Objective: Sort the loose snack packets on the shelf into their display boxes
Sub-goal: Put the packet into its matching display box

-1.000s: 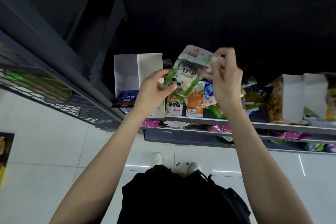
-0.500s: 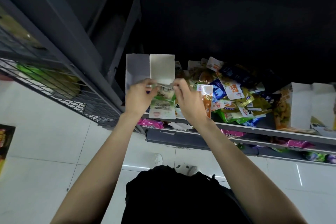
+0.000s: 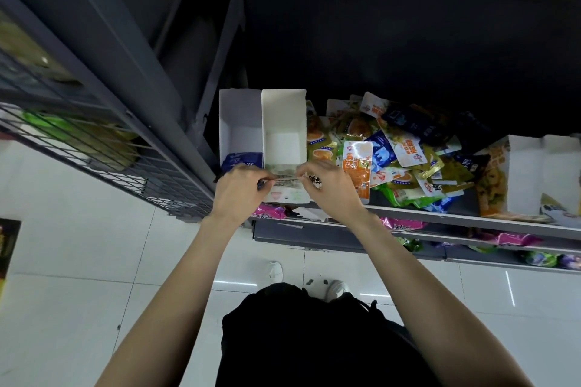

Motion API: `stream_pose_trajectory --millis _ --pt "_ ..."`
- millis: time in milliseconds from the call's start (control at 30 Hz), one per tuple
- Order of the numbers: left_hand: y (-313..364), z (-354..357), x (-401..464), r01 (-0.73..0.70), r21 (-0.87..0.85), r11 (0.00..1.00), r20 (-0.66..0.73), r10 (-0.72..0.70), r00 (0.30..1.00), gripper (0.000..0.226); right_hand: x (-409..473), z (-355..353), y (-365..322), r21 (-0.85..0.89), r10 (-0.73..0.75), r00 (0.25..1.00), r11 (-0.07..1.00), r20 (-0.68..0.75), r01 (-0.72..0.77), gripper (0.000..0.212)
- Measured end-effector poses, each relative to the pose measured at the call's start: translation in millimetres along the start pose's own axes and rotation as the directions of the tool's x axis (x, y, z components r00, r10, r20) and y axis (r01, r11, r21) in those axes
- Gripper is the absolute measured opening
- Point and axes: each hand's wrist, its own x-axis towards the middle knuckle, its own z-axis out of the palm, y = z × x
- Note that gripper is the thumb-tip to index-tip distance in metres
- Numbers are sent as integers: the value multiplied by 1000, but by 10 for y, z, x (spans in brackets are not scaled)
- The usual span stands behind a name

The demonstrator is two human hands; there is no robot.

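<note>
Both hands, left hand [image 3: 240, 187] and right hand [image 3: 327, 187], knuckles up, pinch a packet [image 3: 284, 177] at the white display box [image 3: 284, 122] front.

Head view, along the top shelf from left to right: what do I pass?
Left white display box holding a blue packet → second white display box, with both hands at its front → pile of loose snack packets → yellow-printed display box.

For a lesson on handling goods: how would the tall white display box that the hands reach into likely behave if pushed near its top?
The white display box looks like thin card and nearly empty, so probably light. Tall and narrow, it may tip or slide. The neighbouring box could brace it leftwards.
</note>
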Motion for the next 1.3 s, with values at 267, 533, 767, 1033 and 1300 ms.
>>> stream_pose_trajectory --millis 267,533,767,1033,1300 --pt "1 -26 -80 -120 56 991 34 118 992 23 -111 -172 518 -19 241 969 970 -60 -242 26" --pt "60 -21 -197 -142 69 987 79 137 987 54 153 225 490 -503 625 776 701 91 -506 73" --pt "27 70 -202 -232 38 972 68 229 971 31 150 531 506 -459 629 775 673 -55 -579 51" --pt "337 -88 -146 -160 -129 979 -135 143 980 34 0 -205 299 264 654 650 754 -387 -602 20" --pt "1049 -149 223 -302 -378 875 243 408 880 50 -678 -1111 -299 224 359 873 928 -332 -296 14"
